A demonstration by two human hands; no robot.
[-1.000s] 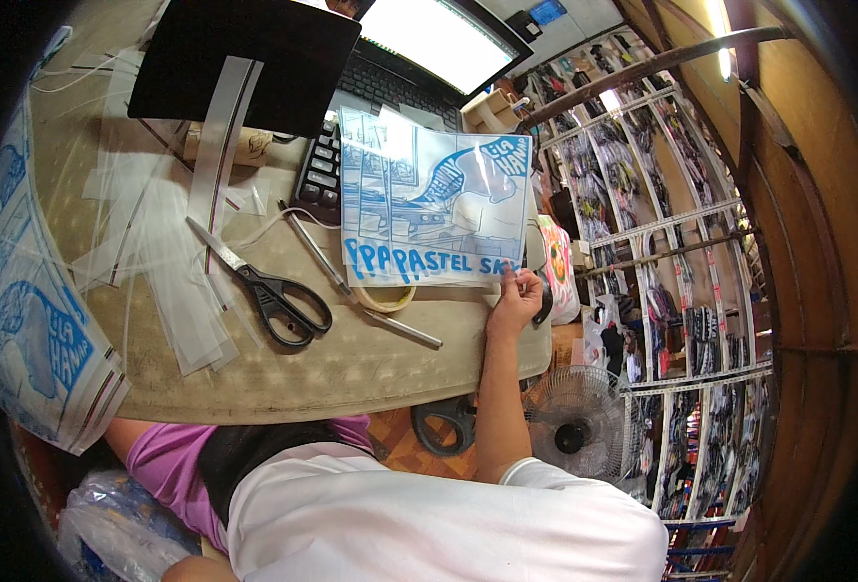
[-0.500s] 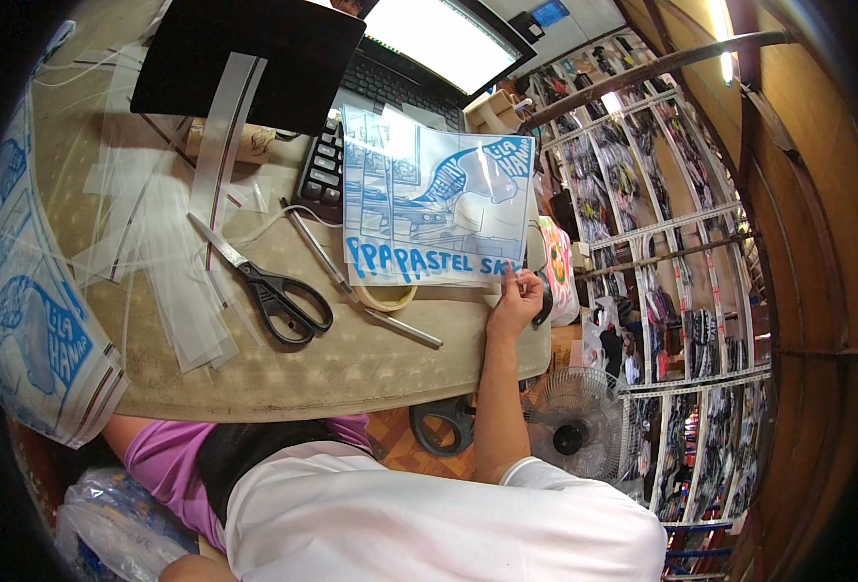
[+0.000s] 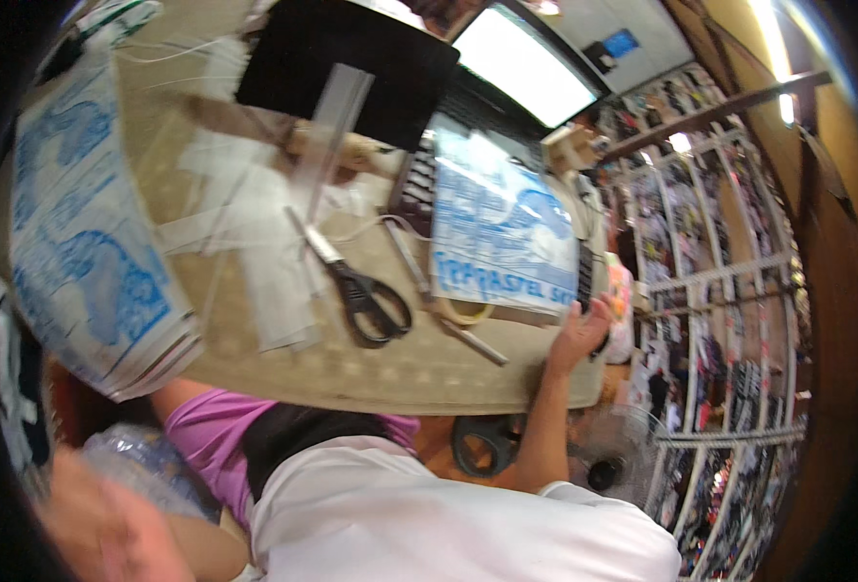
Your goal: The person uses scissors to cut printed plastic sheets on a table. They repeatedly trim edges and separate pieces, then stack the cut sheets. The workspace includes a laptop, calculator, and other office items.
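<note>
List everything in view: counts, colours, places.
Rounded table: 1, beige, centre
Metal scissors: 1, silver, black, centre
Printed plastic sheet: 1, blue, right of scissors
Long printed sheeting: count unclear, blue, left side
Flat plastic strips: several, clear, left of scissors
Slim rods: 2, silver, beside scissors
Flat ring: 1, cream, beside rods
Flat panel: 1, black, far side
Keyboard: 1, black, beside sheet
Lit screen: 1, white, top
Caged fan: 1, grey, right of table
Railed racks: several, white, right
Plastic bag: 1, clear, lower left
Shirt: 1, white, bottom
Left hand: 1, bare, lower left
Right hand: 1, bare, sheet's corner
</note>
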